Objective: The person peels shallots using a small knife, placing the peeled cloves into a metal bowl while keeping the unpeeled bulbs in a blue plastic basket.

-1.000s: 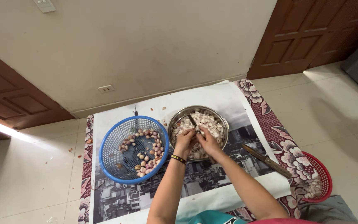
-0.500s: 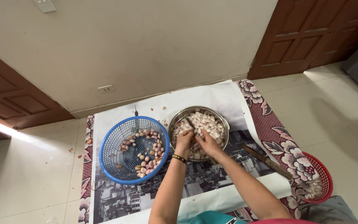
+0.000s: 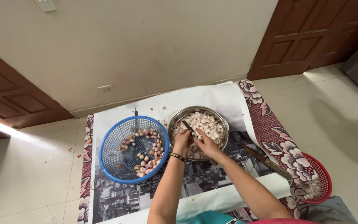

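A shallot, pinched in the left hand (image 3: 182, 142) over the steel bowl (image 3: 224, 122), is being peeled by the right hand (image 3: 207, 144) gripping a small knife (image 3: 188, 126); dropping it among the peeled ones seems next.

**Both hands close together, arms reaching forward**

Left hand (image 3: 182, 143): forearm extended forward from the lower frame, wrist banded by a dark bracelet, fingers curled shut around a small dark-bladed tool. Right hand (image 3: 207, 145): forearm angled in from the lower right, fingers bent inward toward the left hand. The two hands sit just beside each other, fingertips nearly touching. Contents of the right hand cannot be made out.
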